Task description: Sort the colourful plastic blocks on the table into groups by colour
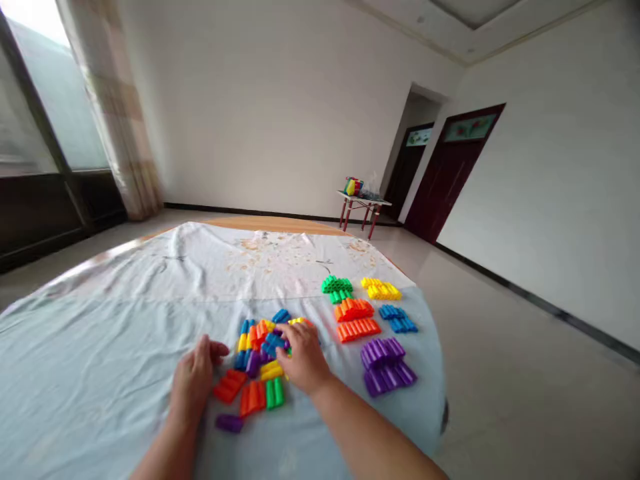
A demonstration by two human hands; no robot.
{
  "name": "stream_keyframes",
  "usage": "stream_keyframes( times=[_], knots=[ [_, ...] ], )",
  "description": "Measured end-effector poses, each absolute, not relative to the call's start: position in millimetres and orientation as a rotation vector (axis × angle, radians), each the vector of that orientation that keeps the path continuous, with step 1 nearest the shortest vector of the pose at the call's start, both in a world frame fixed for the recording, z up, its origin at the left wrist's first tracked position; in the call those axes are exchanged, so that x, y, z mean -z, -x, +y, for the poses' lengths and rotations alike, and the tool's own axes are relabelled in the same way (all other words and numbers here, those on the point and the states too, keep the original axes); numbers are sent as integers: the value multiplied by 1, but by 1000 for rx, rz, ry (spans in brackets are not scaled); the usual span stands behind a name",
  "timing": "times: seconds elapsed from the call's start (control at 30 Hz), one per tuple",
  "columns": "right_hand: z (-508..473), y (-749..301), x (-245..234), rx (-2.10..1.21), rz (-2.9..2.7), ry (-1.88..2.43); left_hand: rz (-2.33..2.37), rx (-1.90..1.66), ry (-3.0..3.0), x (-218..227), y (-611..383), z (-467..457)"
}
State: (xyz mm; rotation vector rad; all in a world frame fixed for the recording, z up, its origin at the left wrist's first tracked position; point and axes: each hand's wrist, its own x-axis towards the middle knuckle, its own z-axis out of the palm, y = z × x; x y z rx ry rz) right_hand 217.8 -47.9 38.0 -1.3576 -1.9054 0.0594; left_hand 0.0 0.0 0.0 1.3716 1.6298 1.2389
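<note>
A mixed heap of coloured plastic blocks (260, 347) lies on the pale cloth (125, 347) of a round table. My right hand (303, 357) rests on the heap's right side, fingers curled on a blue block (274, 343). My left hand (194, 381) lies on the cloth just left of the heap, fingers bent, next to an orange block (229, 385). To the right lie sorted groups: green (337, 288), yellow (381, 289), orange (355, 319), blue (397, 319) and purple (386, 365).
A lone purple block (229, 423) sits near the table's front. The table's edge drops off at the right to a tiled floor. A small red-legged table (363, 203) with items stands by the far wall near two dark doors.
</note>
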Motion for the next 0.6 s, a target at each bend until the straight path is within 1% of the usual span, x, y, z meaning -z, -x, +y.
stream_keyframes(
  times=[0.13, 0.37, 0.6],
  knots=[
    [-64, -239, -41, 13, -1907, 1440, 1606, -1251, -1358, -4, -3, -2],
    [-80, -243, -44, -128, -1960, 1369, 1600, -1275, -1353, -18, 2, -6],
    [-82, -237, -36, -123, -1928, 1312, 1629, -1273, -1355, -25, 2, -9]
  ],
)
